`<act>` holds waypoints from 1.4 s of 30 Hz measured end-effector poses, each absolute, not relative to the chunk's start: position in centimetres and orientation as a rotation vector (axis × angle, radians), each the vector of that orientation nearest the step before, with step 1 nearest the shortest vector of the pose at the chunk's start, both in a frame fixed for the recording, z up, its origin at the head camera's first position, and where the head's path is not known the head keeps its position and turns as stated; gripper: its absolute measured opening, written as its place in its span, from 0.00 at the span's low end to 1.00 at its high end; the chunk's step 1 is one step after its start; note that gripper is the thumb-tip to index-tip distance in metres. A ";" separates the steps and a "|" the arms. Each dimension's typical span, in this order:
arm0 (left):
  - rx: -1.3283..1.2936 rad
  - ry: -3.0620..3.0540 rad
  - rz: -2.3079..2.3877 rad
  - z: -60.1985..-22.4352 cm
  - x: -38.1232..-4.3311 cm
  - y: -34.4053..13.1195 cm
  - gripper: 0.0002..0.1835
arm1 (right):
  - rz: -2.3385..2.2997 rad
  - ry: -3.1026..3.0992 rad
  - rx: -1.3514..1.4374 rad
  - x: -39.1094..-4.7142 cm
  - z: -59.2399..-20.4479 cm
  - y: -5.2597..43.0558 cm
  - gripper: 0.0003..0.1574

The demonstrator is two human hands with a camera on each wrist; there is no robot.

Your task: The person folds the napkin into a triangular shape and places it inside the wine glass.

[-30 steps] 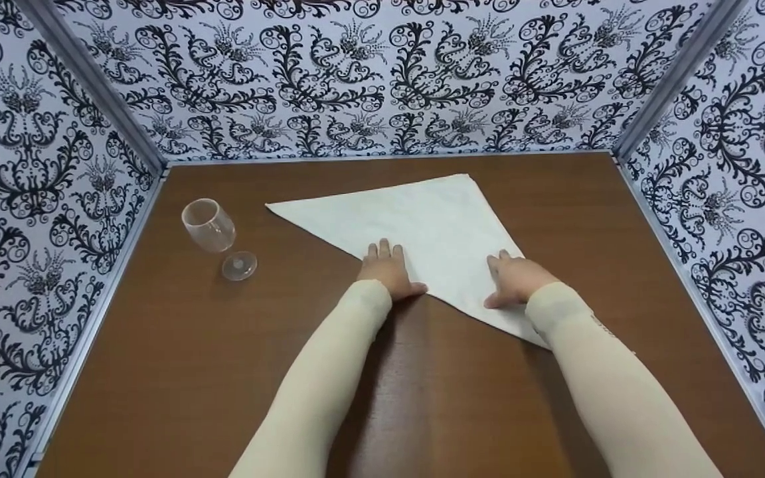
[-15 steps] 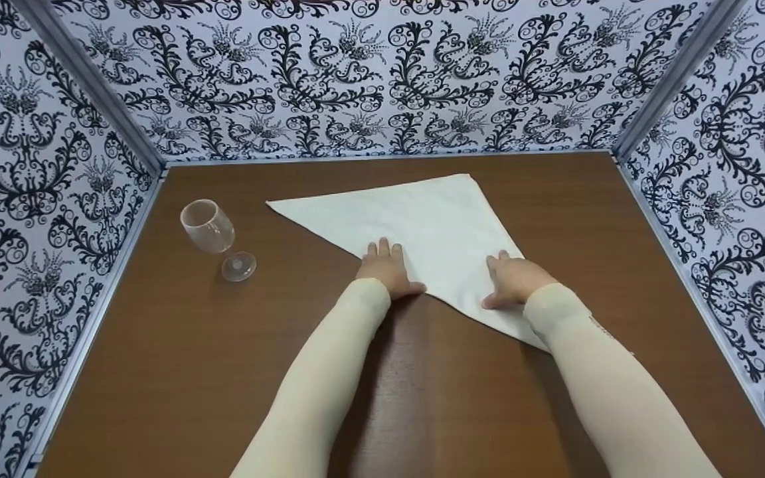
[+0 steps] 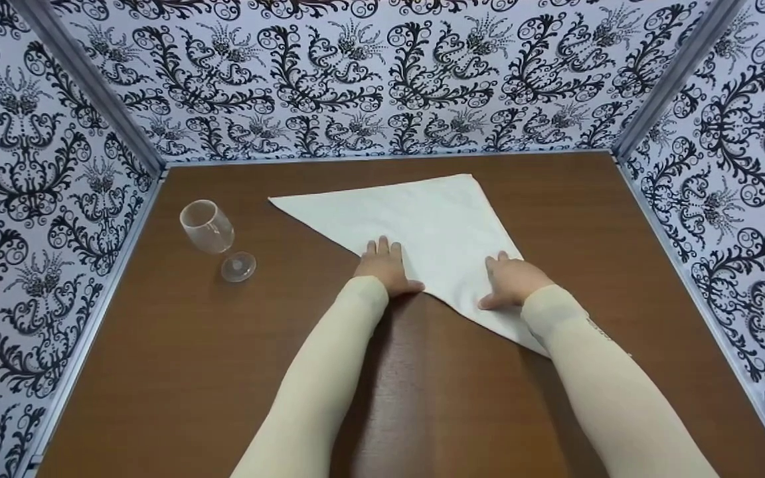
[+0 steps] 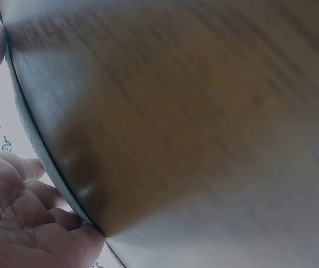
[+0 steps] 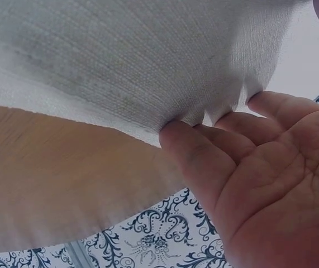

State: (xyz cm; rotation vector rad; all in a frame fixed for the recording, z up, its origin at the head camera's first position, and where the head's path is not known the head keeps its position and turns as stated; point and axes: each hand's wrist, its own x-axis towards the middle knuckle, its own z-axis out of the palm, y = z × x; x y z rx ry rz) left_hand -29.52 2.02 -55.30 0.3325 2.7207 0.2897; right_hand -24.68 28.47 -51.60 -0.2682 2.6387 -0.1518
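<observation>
A white cloth napkin (image 3: 435,226), folded into a rough triangle, lies on the brown table. My left hand (image 3: 386,269) rests over its near edge with the fingers stretched forward and the thumb out to the side. On the napkin's right part, my right hand (image 3: 515,283) presses down with spread fingers. The right wrist view shows the fingertips (image 5: 173,134) touching the woven fabric (image 5: 120,67), which puckers beside them. In the left wrist view, the palm (image 4: 31,229) is beside the cloth's edge (image 4: 42,153). My right sleeve covers the napkin's nearest corner.
A clear wine glass (image 3: 210,229) stands upright on the left of the wooden table (image 3: 176,372). Walls with black scroll patterns (image 3: 356,79) close off the back and both sides, with grey metal rails (image 3: 93,86) along the corners.
Both hands have slid very slightly left. The napkin's far left corner has shifted a little right and away, and its near edge bends more between the hands. The glass has stayed put.
</observation>
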 end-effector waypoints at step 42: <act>0.317 2.694 0.161 -55.1 -26.7 5.7 0.68 | -0.161 2.590 -0.283 -26.3 -51.9 29.4 0.62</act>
